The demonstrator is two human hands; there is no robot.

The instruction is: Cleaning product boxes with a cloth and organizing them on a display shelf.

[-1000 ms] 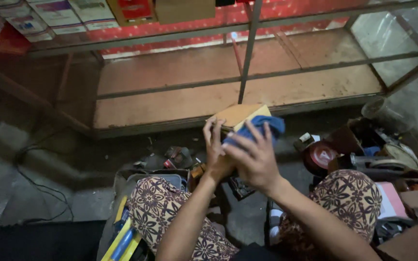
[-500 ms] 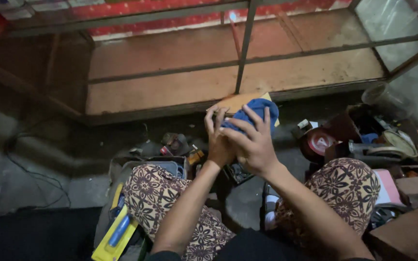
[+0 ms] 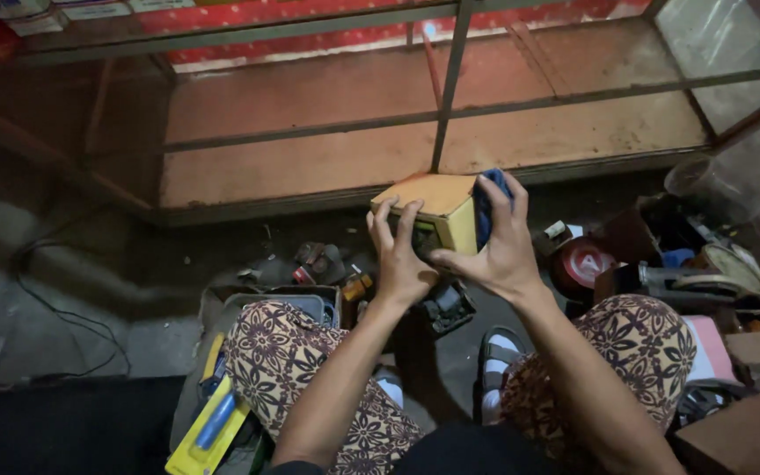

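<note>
Change: the blue cloth [image 3: 488, 209] slides off the top of the yellow box [image 3: 433, 211] and now sits on its right side, and the box top shows bare.
Left hand [image 3: 400, 259]: fingers spread and pressed on the near left face of the box, thumb low, holding it steady.
Right hand [image 3: 496, 246]: curled around the cloth, pushing it against the box's right face, fingers over the top edge.
Box: held up in front of the knees, just above the cluttered floor, near the bottom rail of the glass cabinet [image 3: 433, 132].
Cabinet: metal frame, brown shelf inside.
Legs: patterned trousers [image 3: 292, 361], knees wide apart, sandalled foot [image 3: 496, 356] between them.
Left of the knee: yellow-handled tool with a blue grip [image 3: 208, 431].
Right side: a red round tin [image 3: 582, 264] among dark odds and ends.
</note>
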